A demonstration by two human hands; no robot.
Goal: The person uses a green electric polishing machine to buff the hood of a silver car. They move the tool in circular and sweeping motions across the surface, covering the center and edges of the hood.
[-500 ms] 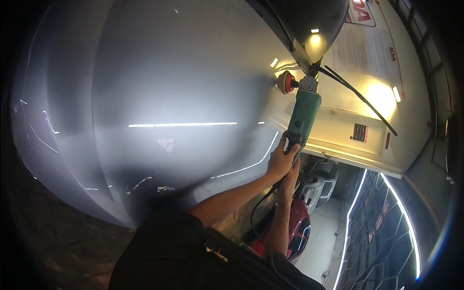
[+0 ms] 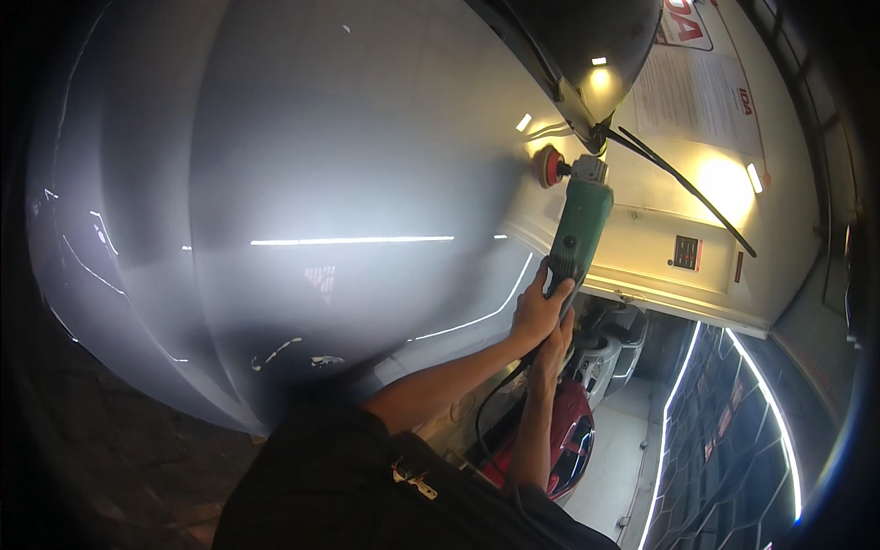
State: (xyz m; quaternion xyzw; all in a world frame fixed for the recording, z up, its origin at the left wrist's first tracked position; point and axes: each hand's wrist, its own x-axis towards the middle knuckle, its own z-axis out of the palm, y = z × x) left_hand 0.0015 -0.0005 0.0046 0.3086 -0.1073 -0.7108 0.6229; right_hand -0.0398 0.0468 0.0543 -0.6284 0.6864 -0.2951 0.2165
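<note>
A green power polisher (image 2: 584, 215) with a dark rear handle is held out in front of me. Its round red-and-dark pad (image 2: 550, 166) rests at the far right side of a glossy silver car hood (image 2: 348, 165), close to the windshield edge. My left hand (image 2: 537, 316) is closed around the dark rear handle, thumb on top. Just below and behind it, my right hand (image 2: 554, 349) also wraps the handle's end, its fingers partly hidden. A black power cord (image 2: 486, 412) hangs from the tool past my right forearm.
Beyond the pad are the dark windshield (image 2: 587, 37) and a black wiper arm (image 2: 687, 197) sticking out over the side. A lit pale wall (image 2: 651, 238) stands at the right. A red car (image 2: 570, 431) and a motor scooter (image 2: 600, 353) are parked behind my arms.
The polisher and its pad have shifted slightly down in the picture, with both hands still on the handle. The whole view has moved a little as well.
</note>
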